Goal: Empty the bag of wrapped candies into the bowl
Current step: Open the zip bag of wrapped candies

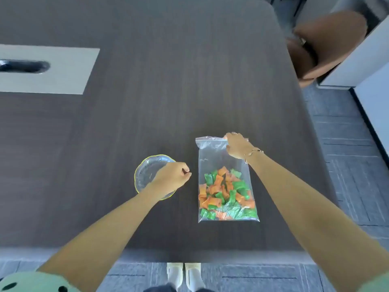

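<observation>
Clear bag (223, 157) of wrapped candies (226, 194) near counter (147, 102) front edge, right hand (236, 145) pinching its top; left hand (172, 175) fisted, empty, above glass bowl (147, 171).

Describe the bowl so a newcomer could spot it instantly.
On the dark wood-grain table, look near the front edge, left of the clear plastic bag of orange and green candies. The clear glass bowl is round, empty and yellow-rimmed, partly under the left hand.

This looks like an office meeting room: a large dark wood-grain conference table (147, 102) with a grey inset cable-access panel (46, 69) holding a dark oval slot, a tan leather chair (324, 47) pulled up at its far corner, and grey-blue carpet tiles (349, 165) underfoot
</observation>
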A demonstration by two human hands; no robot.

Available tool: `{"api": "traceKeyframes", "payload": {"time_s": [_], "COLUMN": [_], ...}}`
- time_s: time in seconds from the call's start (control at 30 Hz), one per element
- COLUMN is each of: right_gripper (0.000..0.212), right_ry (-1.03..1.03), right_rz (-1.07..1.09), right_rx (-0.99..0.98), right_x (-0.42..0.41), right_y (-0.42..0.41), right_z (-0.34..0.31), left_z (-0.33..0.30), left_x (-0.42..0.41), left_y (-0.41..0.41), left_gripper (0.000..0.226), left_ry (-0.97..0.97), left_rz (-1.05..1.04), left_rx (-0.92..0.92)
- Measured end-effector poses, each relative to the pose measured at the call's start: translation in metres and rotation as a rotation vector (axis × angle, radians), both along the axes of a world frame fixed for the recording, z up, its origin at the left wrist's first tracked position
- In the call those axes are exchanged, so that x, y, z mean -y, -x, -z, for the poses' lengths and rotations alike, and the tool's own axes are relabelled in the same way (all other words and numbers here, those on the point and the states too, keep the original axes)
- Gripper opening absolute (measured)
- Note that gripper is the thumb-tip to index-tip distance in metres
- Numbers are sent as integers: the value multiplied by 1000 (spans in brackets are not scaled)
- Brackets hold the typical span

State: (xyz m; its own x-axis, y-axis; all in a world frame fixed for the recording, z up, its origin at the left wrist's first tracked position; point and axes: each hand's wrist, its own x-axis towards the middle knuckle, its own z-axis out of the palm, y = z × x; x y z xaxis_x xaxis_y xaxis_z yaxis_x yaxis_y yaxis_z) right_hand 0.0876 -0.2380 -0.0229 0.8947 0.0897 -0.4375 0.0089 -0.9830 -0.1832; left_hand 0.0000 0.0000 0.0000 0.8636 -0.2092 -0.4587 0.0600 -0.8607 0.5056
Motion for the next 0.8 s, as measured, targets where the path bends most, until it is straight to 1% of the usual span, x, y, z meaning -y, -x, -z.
{"api": "traceKeyframes", "payload": {"time_s": [0.1, 0.17, 0.23, 0.33, 0.4, 0.5, 0.57, 0.7, 0.8], "right_gripper": [55, 60, 56, 32, 21, 20, 25, 28, 28], "right_ry": [33, 25, 59, 123, 103, -12, -62, -90, -91], "right_rz": [24, 38, 17, -59, -103, -106, -86, -56, -55], "right_rx": [-47, -68, -37, 117, 181, 206, 248, 324, 380], "right_x": [-4, -6, -6, -3, 0, 4, 6, 8, 9], "right_y": [-10, -15, -13, -10, -2, 15, 25, 43, 58], "right_z": [9, 16, 25, 25, 18, 2, -12, -50, -77], "left_z": [6, 6, 10, 14, 15, 7, -1, -27, -48], "left_x": [5, 11, 16, 25, 33, 49, 60, 80, 88], "left_y": [-3, -5, -8, -13, -16, -19, -23, -32, -36], "left_gripper": [27, 28, 27, 25, 25, 27, 29, 25, 36], "left_ry": [9, 15, 43, 122, 201, 302, 384, 561, 613], "left_rz": [-2, 7, 16, 10, -32, -108, -166, -300, -385], "left_rx": [-11, -26, -24, -24, -41, -73, -96, -123, -124]}}
